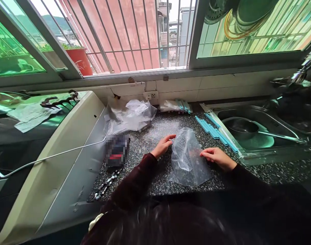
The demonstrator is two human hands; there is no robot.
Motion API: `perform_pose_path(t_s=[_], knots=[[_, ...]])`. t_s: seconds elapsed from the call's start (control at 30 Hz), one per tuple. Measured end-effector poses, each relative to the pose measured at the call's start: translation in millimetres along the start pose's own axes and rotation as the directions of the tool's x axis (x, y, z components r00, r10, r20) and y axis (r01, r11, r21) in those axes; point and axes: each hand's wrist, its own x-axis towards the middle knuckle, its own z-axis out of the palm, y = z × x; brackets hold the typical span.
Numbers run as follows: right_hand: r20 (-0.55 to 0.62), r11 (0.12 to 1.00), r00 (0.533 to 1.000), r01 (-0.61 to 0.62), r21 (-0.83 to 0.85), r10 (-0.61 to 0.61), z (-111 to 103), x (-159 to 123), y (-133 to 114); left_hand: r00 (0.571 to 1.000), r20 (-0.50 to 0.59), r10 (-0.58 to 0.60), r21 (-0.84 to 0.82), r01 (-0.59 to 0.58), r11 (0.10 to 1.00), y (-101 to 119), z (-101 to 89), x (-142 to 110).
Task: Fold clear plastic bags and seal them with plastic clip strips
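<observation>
"Flowerpot (80, 63) at left, behind the window bars (138, 49): anything in it?"

"Green leaves (66, 46) show at its rim. Then crumpled plastic bags (135, 117), heaped on the counter (143, 144)."

"And the left hand (163, 146)?"

"Fingers at the clear bag (187, 158); whether they pinch it, I cannot tell."

"Where's that bag?"

"Between both hands, over the counter, whose speckles show through."

"Right hand (219, 158)?"

"Thumb and forefinger pinch the bag's right side."

"Sink (254, 160)?"

"It holds a dark pan (240, 126) and something round, greenish (266, 141)."
</observation>
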Motion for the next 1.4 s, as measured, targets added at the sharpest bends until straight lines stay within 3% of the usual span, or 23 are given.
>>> perform_pose_path(t_s=[0.13,0.27,0.43,0.67,0.87,0.93,1.03,1.13,1.23,1.3,1.4], knots=[[-0.007,1.000,1.000,0.028,0.000,-0.028,1,2,0,0.995,0.101,0.020,0.042,-0.025,0.999,1,1.2,3],[-0.024,0.999,1.000,0.021,0.034,-0.020,-2,4,4,0.994,0.108,-0.013,0.141,-0.002,0.990,-1,-8.5,1],[-0.067,0.998,0.996,0.059,0.016,-0.058,-6,11,5,0.999,0.028,-0.042,0.105,0.039,0.994,1,-27.6,-11],[-0.130,0.975,0.968,0.209,-0.069,-0.216,-4,17,-4,0.991,-0.130,0.023,0.069,-0.014,0.997,20,-63.3,-34],[-0.189,0.926,0.917,0.310,-0.215,-0.351,-4,40,-19,0.977,-0.212,-0.027,-0.039,0.019,0.999,16,-60.8,-44],[-0.250,0.870,0.853,0.375,-0.320,-0.459,0,45,-22,0.946,-0.322,-0.035,-0.052,0.020,0.998,11,-56.3,-44],[-0.218,0.678,0.691,0.511,-0.528,-0.689,16,36,-19,0.865,-0.496,-0.076,-0.093,0.034,0.995,0,-52.2,-43],[0.027,0.363,0.508,0.652,-0.666,-0.861,43,17,-6,0.817,-0.567,-0.106,-0.157,0.019,0.987,-9,-53.1,-43],[0.257,0.055,0.342,0.690,-0.722,-0.904,66,5,6,0.819,-0.558,-0.136,-0.222,0.011,0.975,-12,-56.5,-45],[0.314,-0.054,0.292,0.649,-0.758,-0.903,74,7,9,0.825,-0.542,-0.163,-0.260,0.020,0.965,-12,-58.4,-46],[0.324,-0.118,0.260,0.587,-0.801,-0.910,75,17,3,0.820,-0.540,-0.188,-0.292,0.026,0.956,-10,-59.8,-47]])
